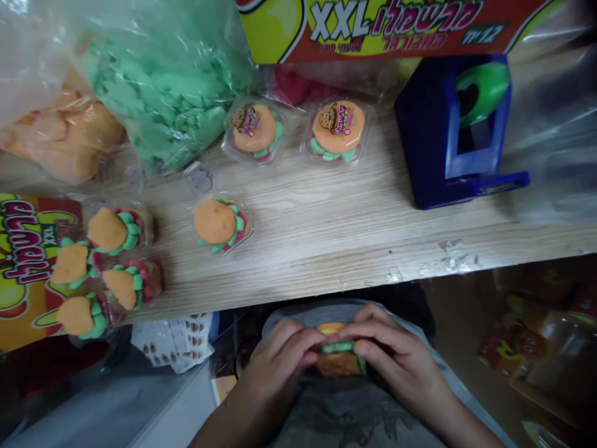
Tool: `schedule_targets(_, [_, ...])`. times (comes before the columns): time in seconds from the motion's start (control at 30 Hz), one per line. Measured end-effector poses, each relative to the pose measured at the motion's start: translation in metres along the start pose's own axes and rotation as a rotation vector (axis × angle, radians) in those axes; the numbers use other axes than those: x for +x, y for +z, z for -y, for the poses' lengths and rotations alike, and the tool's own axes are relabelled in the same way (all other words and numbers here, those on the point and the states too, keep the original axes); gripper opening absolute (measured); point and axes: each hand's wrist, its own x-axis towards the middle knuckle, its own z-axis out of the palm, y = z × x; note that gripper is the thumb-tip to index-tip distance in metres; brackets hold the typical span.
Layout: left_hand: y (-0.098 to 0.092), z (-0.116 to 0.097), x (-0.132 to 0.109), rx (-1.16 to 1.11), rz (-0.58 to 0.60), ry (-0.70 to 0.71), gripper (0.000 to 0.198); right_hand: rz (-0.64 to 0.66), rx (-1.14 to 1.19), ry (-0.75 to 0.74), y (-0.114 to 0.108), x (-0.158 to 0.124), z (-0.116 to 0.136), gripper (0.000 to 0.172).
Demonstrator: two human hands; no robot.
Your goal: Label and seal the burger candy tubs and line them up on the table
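Note:
Over my lap, below the table edge, my left hand (289,348) and my right hand (396,348) grip a marshmallow burger (338,358) from both sides. Its yellow, pink, green and tan layers show between my fingers; whether a clear pack surrounds it I cannot tell. On the table above sits one burger in an open clear pack (217,225). Farther back stand two closed packs with printed labels, a left one (254,130) and a right one (338,129). Several unlabelled burgers (109,230) crowd the table's left side.
A blue tape dispenser (424,149) with green tape stands at the right. Bags of green pieces (172,93) and orange pieces (69,134) lie at the back left. A printed box (392,31) is at the back, another printed carton (23,267) at the left. Sticker sheets (175,342) hang below the edge.

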Motion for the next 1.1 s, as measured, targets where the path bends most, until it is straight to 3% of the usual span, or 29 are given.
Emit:
schedule_targets(0.13, [0.009, 0.002, 0.0, 0.065, 0.016, 0.029, 0.019, 0.003, -0.047, 0.035, 0.0, -0.001, -0.001, 0.018])
schedule_targets(0.37, [0.015, 0.004, -0.001, -0.106, 0.025, -0.038, 0.018, -0.008, -0.035, 0.099, 0.004, -0.003, 0.001, 0.02])
schedule_targets(0.63, [0.028, 0.005, 0.006, -0.374, -0.088, -0.367, 0.012, -0.126, 0.104, 0.216, 0.006, -0.001, -0.001, 0.023])
schedule_targets(0.73, [0.023, 0.001, 0.012, -0.482, -0.183, -0.472, 0.013, -0.168, 0.222, 0.306, 0.007, 0.003, 0.001, 0.024])
schedule_targets(0.83, [0.009, -0.006, 0.019, -0.558, -0.247, -0.526, 0.014, -0.131, 0.35, 0.308, 0.009, 0.005, 0.002, 0.02])
schedule_targets(0.97, [-0.008, -0.018, 0.024, -0.703, -0.227, -0.549, 0.014, -0.055, 0.449, 0.256, 0.006, 0.0, 0.01, 0.019])
schedule_targets(1.1, [-0.011, -0.029, 0.024, -0.839, -0.241, -0.587, 0.015, 0.036, 0.435, 0.199, -0.003, -0.007, 0.026, 0.023])
